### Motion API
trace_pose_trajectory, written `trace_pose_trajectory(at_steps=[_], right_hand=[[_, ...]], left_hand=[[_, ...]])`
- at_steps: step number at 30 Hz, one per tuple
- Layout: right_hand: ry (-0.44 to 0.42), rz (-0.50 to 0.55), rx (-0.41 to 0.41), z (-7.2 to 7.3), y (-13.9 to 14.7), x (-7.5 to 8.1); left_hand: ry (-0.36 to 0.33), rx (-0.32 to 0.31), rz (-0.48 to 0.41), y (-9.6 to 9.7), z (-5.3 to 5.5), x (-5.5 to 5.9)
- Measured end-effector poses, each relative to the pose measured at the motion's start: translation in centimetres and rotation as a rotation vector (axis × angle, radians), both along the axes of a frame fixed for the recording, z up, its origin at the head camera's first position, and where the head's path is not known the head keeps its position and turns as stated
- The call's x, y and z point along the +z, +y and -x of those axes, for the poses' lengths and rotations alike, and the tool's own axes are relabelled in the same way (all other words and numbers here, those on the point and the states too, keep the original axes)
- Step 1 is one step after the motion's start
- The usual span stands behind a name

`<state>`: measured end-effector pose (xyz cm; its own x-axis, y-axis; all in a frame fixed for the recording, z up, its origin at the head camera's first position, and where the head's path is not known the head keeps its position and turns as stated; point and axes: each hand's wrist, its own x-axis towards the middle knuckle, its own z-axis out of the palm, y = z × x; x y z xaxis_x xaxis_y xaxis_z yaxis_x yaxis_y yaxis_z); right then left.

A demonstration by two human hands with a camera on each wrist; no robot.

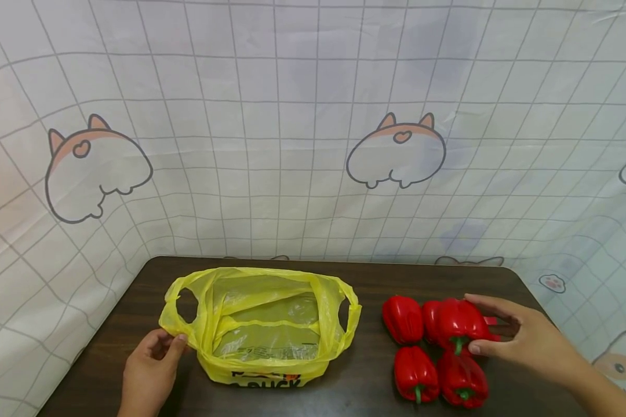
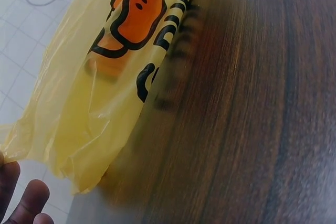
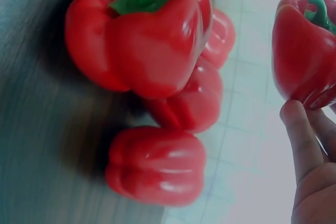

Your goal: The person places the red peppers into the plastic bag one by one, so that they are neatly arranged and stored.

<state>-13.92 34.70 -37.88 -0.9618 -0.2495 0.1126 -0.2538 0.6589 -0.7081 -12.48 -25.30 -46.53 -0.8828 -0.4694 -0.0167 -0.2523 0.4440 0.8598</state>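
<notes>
A yellow plastic bag stands on the table with its mouth spread and a loop handle at each side. My left hand pinches the edge below its left handle; in the left wrist view, the fingertips grip the bag's thin corner beside printed dark letters. At the right, my right hand holds a red bell pepper with a green stem, thumb at its near side and fingers at its far side. In the right wrist view this held pepper is raised apart from the other peppers.
Several more red bell peppers lie on the dark wooden table, among them a far-left one, a near-left one and a near-right one. A grid-patterned cloth hangs behind the table and along both sides.
</notes>
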Motion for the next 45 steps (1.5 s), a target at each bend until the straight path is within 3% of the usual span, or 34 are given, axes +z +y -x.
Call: trace_pose_trajectory(at_steps=[21,29,45], right_hand=[[0.058,0.034,0.042,1.4,-4.2,0.1],[0.04,0.125,0.098,2.0,-6.2,0.2],[0.016,0.091,0.077,3.0,-10.0,0.1]], left_hand=[[-0.014,-0.024,0.0,0.0,0.4,-0.4],[-0.038,-0.03,0.028,-0.1,0.4,-0.4],[-0.027,-0.033,0.036,-0.1,0.4,-0.5]])
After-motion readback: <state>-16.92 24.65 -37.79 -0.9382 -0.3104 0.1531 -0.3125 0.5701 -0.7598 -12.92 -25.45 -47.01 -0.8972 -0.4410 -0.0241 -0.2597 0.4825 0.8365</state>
